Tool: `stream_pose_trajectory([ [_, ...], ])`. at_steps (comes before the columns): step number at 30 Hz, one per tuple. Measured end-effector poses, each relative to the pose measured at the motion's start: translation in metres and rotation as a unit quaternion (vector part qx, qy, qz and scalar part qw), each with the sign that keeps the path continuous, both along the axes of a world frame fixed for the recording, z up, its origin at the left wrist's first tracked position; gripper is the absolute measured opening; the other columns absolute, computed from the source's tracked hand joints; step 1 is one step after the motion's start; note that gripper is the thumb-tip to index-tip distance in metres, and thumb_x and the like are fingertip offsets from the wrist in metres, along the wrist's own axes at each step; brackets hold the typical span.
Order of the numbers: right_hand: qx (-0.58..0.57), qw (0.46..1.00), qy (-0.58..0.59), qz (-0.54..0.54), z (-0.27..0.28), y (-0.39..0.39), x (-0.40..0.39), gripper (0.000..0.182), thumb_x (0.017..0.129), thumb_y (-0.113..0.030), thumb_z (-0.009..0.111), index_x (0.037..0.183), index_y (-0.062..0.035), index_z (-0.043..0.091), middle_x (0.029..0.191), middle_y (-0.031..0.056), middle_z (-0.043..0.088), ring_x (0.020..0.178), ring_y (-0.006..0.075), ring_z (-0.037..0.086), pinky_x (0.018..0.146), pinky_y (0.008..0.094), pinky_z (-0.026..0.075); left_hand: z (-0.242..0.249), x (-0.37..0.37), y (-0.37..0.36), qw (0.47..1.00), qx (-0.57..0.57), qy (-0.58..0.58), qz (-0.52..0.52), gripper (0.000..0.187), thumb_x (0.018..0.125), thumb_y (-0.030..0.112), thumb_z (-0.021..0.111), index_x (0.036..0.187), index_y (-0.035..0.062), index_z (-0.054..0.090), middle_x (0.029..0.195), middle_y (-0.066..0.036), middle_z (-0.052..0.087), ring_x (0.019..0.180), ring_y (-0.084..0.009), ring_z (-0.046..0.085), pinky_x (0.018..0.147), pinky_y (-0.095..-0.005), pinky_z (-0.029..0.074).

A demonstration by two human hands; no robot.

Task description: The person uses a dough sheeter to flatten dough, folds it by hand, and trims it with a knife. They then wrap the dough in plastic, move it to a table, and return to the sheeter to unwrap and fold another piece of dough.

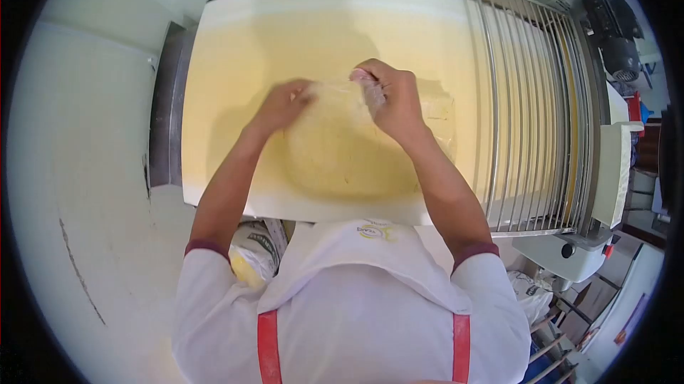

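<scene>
A sheet of clear plastic film (pixel 335 138) stretches between my hands, above and over a pale yellow slab. My right hand (pixel 392 95) is closed around a bunched part of the film. At the film's other upper corner, my left hand (pixel 285 105) has its fingers curled in a pinch, smeared by motion. The yellow slab (pixel 439 117) lies on the belt; its right end shows beside my right wrist. The film and my arms cover much of the rest, so its full outline is hard to make out.
The slab rests on a pale machine belt (pixel 235 35). A metal bar guard (pixel 527 113) stands to the right, with a dark motor (pixel 613 35) beyond it. A steel edge plate (pixel 169 106) borders the left side. Below the belt sits a printed bag (pixel 255 248).
</scene>
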State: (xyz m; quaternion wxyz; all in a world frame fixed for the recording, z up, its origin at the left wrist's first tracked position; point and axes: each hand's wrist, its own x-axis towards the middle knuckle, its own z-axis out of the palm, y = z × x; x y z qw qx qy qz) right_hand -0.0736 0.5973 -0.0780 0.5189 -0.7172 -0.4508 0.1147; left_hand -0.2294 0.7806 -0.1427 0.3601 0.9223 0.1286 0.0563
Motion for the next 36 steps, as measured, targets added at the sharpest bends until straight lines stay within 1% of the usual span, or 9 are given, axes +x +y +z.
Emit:
stream_pose_trajectory([
  [2,-0.026,0.999,-0.007,0.046,0.009,-0.003,-0.017,0.009,0.084,-0.001,0.058,0.091,-0.0021,0.064,0.065,0.0122,0.058,0.053,0.0181,0.050,0.053,0.0274,0.042,-0.007,0.023,0.025,0.978,-0.139,0.137,0.074,0.027,0.085,0.030,0.063,0.108,0.0146,0.065,0.100,-0.011,0.068,0.096,-0.0262,0.063,0.082,-0.0410,0.047],
  [8,-0.071,0.994,0.076,-0.025,-0.032,-0.022,-0.008,0.010,0.085,-0.003,0.060,0.094,-0.0035,0.061,0.068,0.0136,0.061,0.060,0.0262,0.060,0.058,0.0336,0.046,-0.028,0.105,0.054,0.966,0.219,0.108,-0.089,0.011,0.086,0.023,0.058,0.090,0.0137,0.063,0.079,-0.013,0.066,0.081,-0.0347,0.063,0.069,-0.0457,0.047],
  [11,-0.069,0.978,0.180,-0.078,-0.033,-0.040,0.007,0.014,0.086,-0.005,0.061,0.100,-0.0031,0.059,0.069,0.0141,0.062,0.061,0.0287,0.060,0.058,0.0359,0.046,-0.026,0.140,0.052,0.984,0.172,0.022,-0.042,0.012,0.082,0.020,0.061,0.087,0.0097,0.057,0.074,-0.016,0.062,0.072,-0.0373,0.059,0.063,-0.0414,0.045],
  [17,-0.064,0.983,0.162,-0.052,-0.030,-0.057,0.012,0.025,0.087,-0.006,0.061,0.111,-0.0026,0.058,0.069,0.0139,0.061,0.062,0.0280,0.060,0.059,0.0360,0.046,-0.018,0.122,0.055,0.973,-0.179,0.146,0.024,0.034,0.097,0.026,0.052,0.087,-0.0036,0.064,0.073,-0.002,0.063,0.071,-0.0104,0.052,0.069,-0.0317,0.045],
  [27,-0.100,0.983,0.138,-0.073,-0.026,-0.044,0.000,0.028,0.087,-0.004,0.060,0.114,-0.0008,0.058,0.069,0.0146,0.061,0.062,0.0255,0.061,0.060,0.0350,0.048,-0.033,0.155,0.043,0.978,0.203,-0.046,0.002,0.016,0.088,0.012,0.054,0.098,0.0034,0.063,0.088,-0.017,0.067,0.074,-0.0249,0.068,0.067,-0.0385,0.051],
  [28,-0.084,0.977,0.170,-0.101,-0.023,-0.045,0.005,0.027,0.086,-0.004,0.060,0.113,-0.0003,0.058,0.068,0.0128,0.060,0.062,0.0231,0.060,0.058,0.0339,0.048,-0.035,0.195,0.020,0.946,0.044,-0.320,-0.037,0.026,0.084,0.006,0.053,0.108,0.0018,0.063,0.081,-0.014,0.067,0.060,-0.0213,0.063,0.058,-0.0366,0.050],
  [30,-0.055,0.962,0.220,-0.154,-0.025,-0.062,0.017,0.026,0.086,-0.003,0.059,0.111,0.0003,0.058,0.068,0.0087,0.060,0.063,0.0181,0.059,0.056,0.0314,0.048,0.065,0.217,-0.071,0.912,-0.382,-0.141,-0.051,0.036,0.077,-0.003,0.052,0.112,-0.0008,0.061,0.073,-0.007,0.059,0.054,-0.0131,0.054,0.048,-0.0312,0.047],
  [33,0.025,0.927,0.230,-0.295,-0.032,-0.124,0.061,0.020,0.084,-0.001,0.059,0.104,-0.0006,0.060,0.072,0.0030,0.060,0.063,0.0116,0.057,0.052,0.0267,0.046,0.142,0.211,-0.125,0.893,-0.253,-0.144,-0.344,0.038,0.083,0.004,0.058,0.120,0.0022,0.057,0.097,-0.010,0.066,0.088,-0.0206,0.063,0.080,-0.0368,0.051],
  [36,0.143,0.837,0.245,-0.469,-0.006,-0.213,0.122,0.016,0.083,0.001,0.056,0.096,-0.0021,0.063,0.071,0.0010,0.056,0.056,0.0101,0.053,0.045,0.0227,0.038,0.115,0.164,-0.072,0.908,-0.215,-0.215,-0.287,0.043,0.086,0.011,0.061,0.128,0.0051,0.054,0.122,-0.012,0.061,0.117,-0.0240,0.055,0.102,-0.0390,0.041],
])
